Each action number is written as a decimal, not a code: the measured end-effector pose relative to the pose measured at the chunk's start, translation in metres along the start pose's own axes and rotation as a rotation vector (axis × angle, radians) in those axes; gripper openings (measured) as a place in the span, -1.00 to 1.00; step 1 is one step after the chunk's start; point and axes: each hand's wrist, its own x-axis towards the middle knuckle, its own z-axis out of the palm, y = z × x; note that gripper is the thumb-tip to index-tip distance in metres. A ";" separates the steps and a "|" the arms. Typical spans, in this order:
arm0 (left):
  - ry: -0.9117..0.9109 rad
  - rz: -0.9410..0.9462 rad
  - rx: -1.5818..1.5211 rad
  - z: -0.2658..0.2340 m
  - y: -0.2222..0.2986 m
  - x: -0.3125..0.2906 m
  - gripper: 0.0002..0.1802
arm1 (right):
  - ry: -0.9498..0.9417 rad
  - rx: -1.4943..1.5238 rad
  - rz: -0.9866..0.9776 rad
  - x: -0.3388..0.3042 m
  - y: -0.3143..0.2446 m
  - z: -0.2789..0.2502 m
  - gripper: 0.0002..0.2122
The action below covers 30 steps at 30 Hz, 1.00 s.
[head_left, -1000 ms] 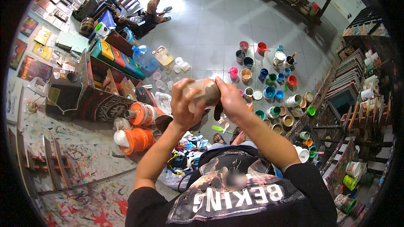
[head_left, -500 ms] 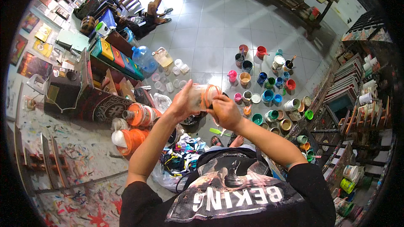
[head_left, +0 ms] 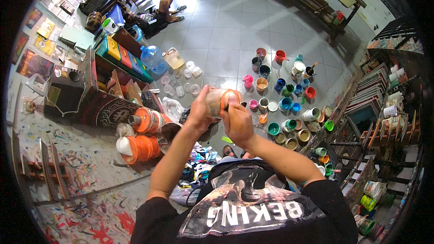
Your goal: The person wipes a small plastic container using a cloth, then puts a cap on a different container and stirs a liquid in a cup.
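Observation:
A translucent plastic jar (head_left: 213, 102), smeared with orange near its mouth, lies tilted on its side in the air before my chest. My left hand (head_left: 199, 110) is wrapped round its base end. At the orange-streaked mouth is my right hand (head_left: 238, 124), its fingers closed and pressed against the rim. A small dark piece shows beside these fingers, but what they grip is mostly hidden. Under my arms, a pile of coloured rags (head_left: 197, 162) lies in a plastic bag on the floor.
Several open paint pots, including a red cup (head_left: 280, 56), stand on the tiles ahead to the right. Orange buckets (head_left: 143, 149) lie at left, near a blue water bottle (head_left: 154, 59). Screen frames (head_left: 368, 88) lean in a rack at right. A person's legs (head_left: 166, 9) show far left.
Both hands and the jar have shifted slightly right. My right hand has turned more upright at the jar's mouth. The green strip on the floor is now partly covered.

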 end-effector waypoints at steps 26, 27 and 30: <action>-0.218 -0.503 -0.075 -0.050 0.009 0.008 -0.39 | -0.246 -0.058 -0.489 0.011 0.063 -0.038 -0.92; -0.200 -0.484 -0.160 -0.052 0.005 0.009 -0.38 | -0.159 0.095 -0.173 0.007 0.064 -0.038 -0.90; -0.195 -0.387 -0.330 -0.052 -0.007 0.008 -0.27 | -0.057 0.377 0.627 -0.003 0.079 -0.028 -0.83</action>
